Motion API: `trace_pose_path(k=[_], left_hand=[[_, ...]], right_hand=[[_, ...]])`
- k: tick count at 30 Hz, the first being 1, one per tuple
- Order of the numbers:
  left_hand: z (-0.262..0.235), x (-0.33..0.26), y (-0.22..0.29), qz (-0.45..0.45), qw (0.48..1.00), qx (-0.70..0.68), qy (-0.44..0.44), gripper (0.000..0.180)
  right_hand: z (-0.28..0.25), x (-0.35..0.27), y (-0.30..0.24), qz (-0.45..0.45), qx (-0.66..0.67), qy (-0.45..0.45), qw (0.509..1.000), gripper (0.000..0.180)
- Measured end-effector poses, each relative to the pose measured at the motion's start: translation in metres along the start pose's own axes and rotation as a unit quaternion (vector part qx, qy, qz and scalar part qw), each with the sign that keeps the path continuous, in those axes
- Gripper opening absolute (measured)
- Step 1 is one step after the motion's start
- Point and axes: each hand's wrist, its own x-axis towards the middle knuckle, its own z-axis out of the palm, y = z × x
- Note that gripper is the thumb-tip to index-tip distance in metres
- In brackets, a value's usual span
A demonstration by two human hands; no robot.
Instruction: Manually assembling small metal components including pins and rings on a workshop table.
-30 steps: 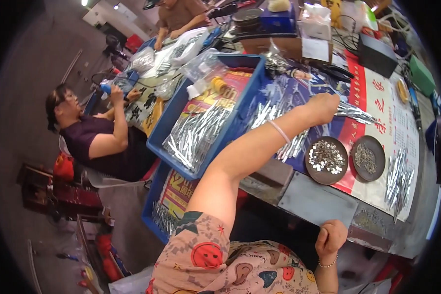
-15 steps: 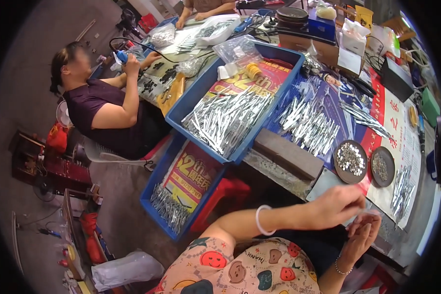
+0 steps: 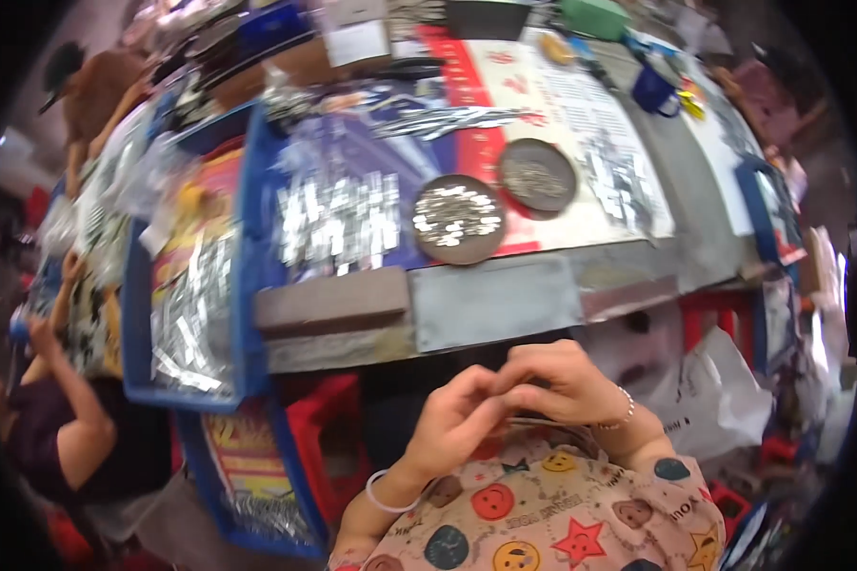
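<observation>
My left hand [image 3: 457, 419], with a white bangle at the wrist, and my right hand [image 3: 554, 383], with a beaded bracelet, meet in front of my patterned shirt. Both have curled fingers, and their fingertips press together; anything between them is hidden. Just beyond them, at the table edge, lies a flat grey metal plate [image 3: 495, 303]. Behind it stand a round dish of shiny small metal pieces [image 3: 458, 221] and a second dish of finer pieces [image 3: 538, 178]. A brown block [image 3: 331, 301] rests left of the plate.
Thin metal strips [image 3: 338, 219] lie left of the dishes, more strips [image 3: 619, 186] to the right. A blue tray [image 3: 248, 324] of strips stands at the left, another tray below it. A co-worker [image 3: 67, 428] sits far left. A blue mug [image 3: 655, 90] stands far right.
My view has swung to the right, so the table and trays sit further left and blur. My hands, apart at the right before, are now joined near the middle, close to my body.
</observation>
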Motion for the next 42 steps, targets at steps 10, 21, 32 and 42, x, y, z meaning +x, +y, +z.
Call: trace_pose_path(k=[10, 21, 32, 42], left_hand=[[-0.002, 0.004, -0.009, 0.016, 1.000, 0.009, -0.012, 0.015], [-0.002, 0.012, -0.013, 0.017, 1.000, -0.001, -0.026, 0.016], [0.009, 0.013, -0.010, 0.045, 0.999, -0.022, -0.019, 0.011], [0.003, -0.002, -0.007, 0.069, 0.995, -0.067, -0.020, 0.014]], right_hand=[[-0.124, 0.056, 0.072, 0.010, -0.407, 0.218, 0.887, 0.019], [-0.150, 0.096, 0.100, 0.035, -0.521, 0.121, 0.844, 0.009], [-0.152, 0.105, 0.106, 0.019, -0.354, 0.175, 0.919, 0.006], [-0.171, 0.112, 0.125, 0.046, -0.174, 0.210, 0.961, 0.005]])
